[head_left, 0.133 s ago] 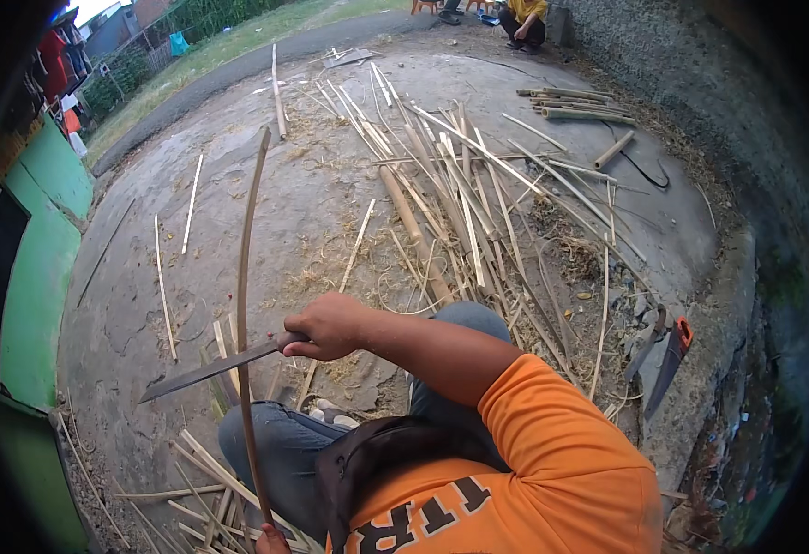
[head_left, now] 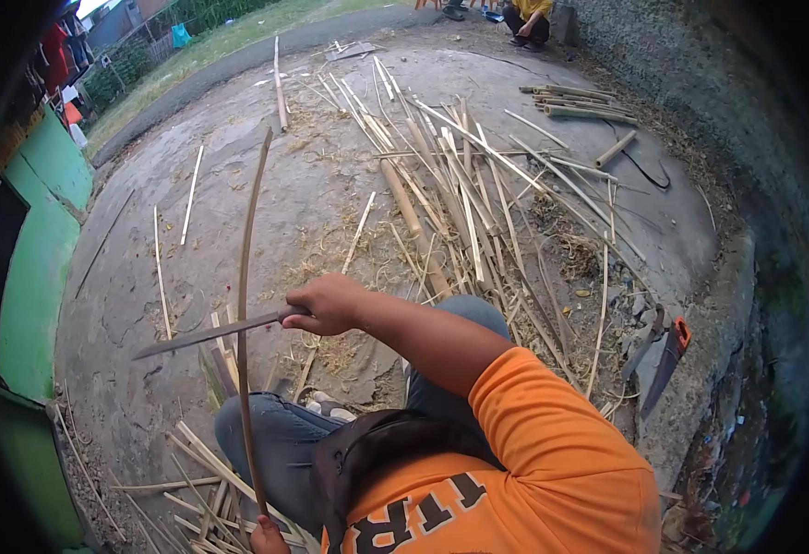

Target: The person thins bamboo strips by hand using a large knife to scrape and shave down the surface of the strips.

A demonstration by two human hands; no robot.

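My right hand (head_left: 324,305) is closed round the handle of a machete (head_left: 197,339), whose long dark blade points left. The blade crosses a long, thin bamboo strip (head_left: 251,208) at about its middle; whether its edge bites into the strip I cannot tell. At the bottom of the view, my left hand (head_left: 269,537) grips the strip's near end, partly cut off by the frame. The strip stands up past my left knee and curves slightly, its far end free.
Split bamboo (head_left: 464,198) lies heaped ahead, with cut bamboo poles (head_left: 578,106) at the back right. More strips (head_left: 206,517) lie by my left knee. A handsaw (head_left: 667,365) rests at the right edge. A green wall (head_left: 40,268) stands left; a person (head_left: 526,20) sits far off.
My right hand and the machete have moved a little away from me, farther up along the bamboo strip. The left hand keeps its hold on the near end.
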